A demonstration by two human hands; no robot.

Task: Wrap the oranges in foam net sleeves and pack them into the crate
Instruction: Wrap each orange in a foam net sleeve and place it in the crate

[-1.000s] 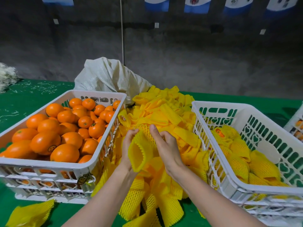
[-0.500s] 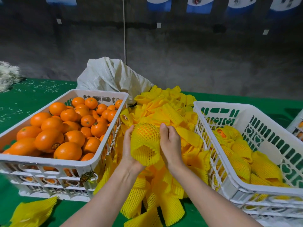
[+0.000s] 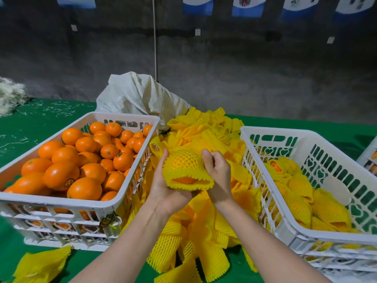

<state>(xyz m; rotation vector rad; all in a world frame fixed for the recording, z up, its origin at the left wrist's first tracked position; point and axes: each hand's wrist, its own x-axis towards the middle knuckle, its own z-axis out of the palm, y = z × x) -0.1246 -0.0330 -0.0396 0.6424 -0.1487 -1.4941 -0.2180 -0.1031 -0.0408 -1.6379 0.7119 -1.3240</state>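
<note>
An orange inside a yellow foam net sleeve [image 3: 184, 168] is held between both hands above the sleeve pile. My left hand [image 3: 163, 190] cups it from below and the left, thumb up along its side. My right hand [image 3: 217, 174] pinches the sleeve's right edge with curled fingers. The sleeve's open end faces me, with orange peel showing inside. A white crate [image 3: 85, 199] on the left holds several bare oranges [image 3: 61, 176]. The white crate [image 3: 271, 219] on the right holds several wrapped oranges [image 3: 299, 203].
A heap of loose yellow sleeves [image 3: 204, 237] lies between the two crates on the green table [image 3: 30, 123]. A white woven sack [image 3: 138, 97] stands behind it. One stray sleeve [image 3: 40, 266] lies at the front left. Another crate's corner [image 3: 370, 158] shows at far right.
The sleeve went from empty and held open to stretched over an orange. Both hands have rotated it so the open end faces me.
</note>
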